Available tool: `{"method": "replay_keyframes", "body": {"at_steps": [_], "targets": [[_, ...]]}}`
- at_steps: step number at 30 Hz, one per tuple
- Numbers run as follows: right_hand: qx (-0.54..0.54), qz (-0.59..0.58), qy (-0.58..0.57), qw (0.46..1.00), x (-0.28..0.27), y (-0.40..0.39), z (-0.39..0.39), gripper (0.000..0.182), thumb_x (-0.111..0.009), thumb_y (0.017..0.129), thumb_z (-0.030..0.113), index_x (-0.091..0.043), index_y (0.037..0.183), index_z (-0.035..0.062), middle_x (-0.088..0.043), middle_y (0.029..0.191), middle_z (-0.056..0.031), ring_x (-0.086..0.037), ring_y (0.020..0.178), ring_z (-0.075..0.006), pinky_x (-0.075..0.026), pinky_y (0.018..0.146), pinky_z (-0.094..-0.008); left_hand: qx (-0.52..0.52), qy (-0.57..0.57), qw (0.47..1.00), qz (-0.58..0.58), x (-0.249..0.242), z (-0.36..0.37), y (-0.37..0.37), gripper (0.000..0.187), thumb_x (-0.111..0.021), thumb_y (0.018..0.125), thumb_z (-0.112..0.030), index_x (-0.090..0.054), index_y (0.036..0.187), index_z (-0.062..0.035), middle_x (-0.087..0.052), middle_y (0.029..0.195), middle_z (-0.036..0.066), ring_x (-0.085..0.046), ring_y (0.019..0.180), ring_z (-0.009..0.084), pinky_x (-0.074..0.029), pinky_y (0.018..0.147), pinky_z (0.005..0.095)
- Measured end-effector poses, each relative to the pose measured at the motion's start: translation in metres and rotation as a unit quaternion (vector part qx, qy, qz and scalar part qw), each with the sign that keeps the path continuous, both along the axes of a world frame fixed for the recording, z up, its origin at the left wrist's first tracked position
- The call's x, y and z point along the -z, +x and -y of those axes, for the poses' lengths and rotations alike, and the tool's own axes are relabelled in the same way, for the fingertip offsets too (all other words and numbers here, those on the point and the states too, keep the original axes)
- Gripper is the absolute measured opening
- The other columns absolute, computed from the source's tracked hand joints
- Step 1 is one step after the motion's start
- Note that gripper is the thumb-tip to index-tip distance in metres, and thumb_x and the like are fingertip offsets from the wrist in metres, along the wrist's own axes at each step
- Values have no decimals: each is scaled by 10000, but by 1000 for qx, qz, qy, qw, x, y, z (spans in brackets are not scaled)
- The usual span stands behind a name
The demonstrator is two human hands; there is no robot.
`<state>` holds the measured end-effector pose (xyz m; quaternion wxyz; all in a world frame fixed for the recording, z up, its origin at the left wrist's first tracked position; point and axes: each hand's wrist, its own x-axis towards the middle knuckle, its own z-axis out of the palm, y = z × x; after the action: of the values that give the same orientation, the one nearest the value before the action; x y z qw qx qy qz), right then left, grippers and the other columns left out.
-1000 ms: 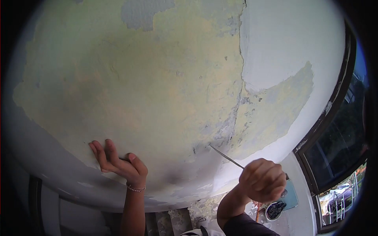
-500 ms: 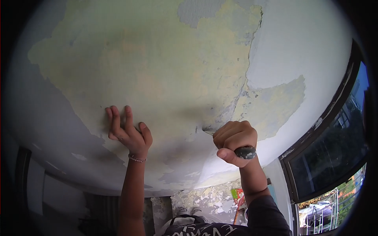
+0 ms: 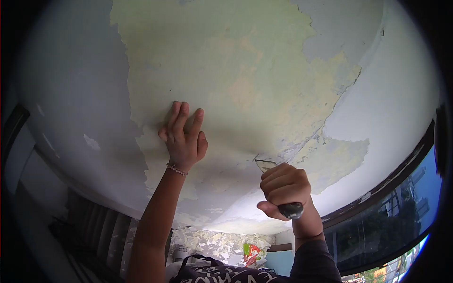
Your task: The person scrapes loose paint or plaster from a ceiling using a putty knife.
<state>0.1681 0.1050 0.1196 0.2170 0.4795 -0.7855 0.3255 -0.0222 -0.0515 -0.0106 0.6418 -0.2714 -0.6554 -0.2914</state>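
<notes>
The head view is showing the right hand right of centre, its fingers closing tightly around the dark handle of a scraper. The blade is pointing up and left, its edge lying at the wall; I cannot tell how firmly it is pressing. The left hand, near the centre, is holding nothing: its fingers are spreading slightly, tips resting on the wall, thumb standing apart. A bracelet is circling that wrist. Pale green and yellow patches are filling the upper middle, and a ragged crack is running toward the upper right. Flakes are covering the floor at bottom centre, and a window is curving along the lower right.
</notes>
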Motion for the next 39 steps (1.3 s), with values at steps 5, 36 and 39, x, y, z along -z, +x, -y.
{"method": "replay_keyframes", "body": {"at_steps": [5,36,39], "targets": [[-19,38,133,990,15,-24,7,329,-761,786,42,-510,582,105,-471,480,-10,-470,386,-179,-318,382,-332,-2,35,999,3,6,-3,-4,493,-484,879,-196,-568,1364,-170,-468,1451,114,-476,1338,256,-263,941,380],[-10,94,74,993,-13,-17,14,402,-715,860,112,-476,539,65,-435,460,-56,-438,410,-279,-318,424,-382,-19,0,1000,-5,5,-1,-2,445,-422,962,-185,-534,1365,-32,-457,1419,183,-414,1360,370,-257,1031,411],[-2,83,62,995,-32,-17,8,401,-714,849,76,-472,531,59,-397,462,-56,-423,401,-271,-306,421,-368,-23,-1,1000,-7,6,0,-1,443,-429,944,-180,-552,1344,-34,-460,1425,188,-420,1357,350,-261,1017,406]]}}
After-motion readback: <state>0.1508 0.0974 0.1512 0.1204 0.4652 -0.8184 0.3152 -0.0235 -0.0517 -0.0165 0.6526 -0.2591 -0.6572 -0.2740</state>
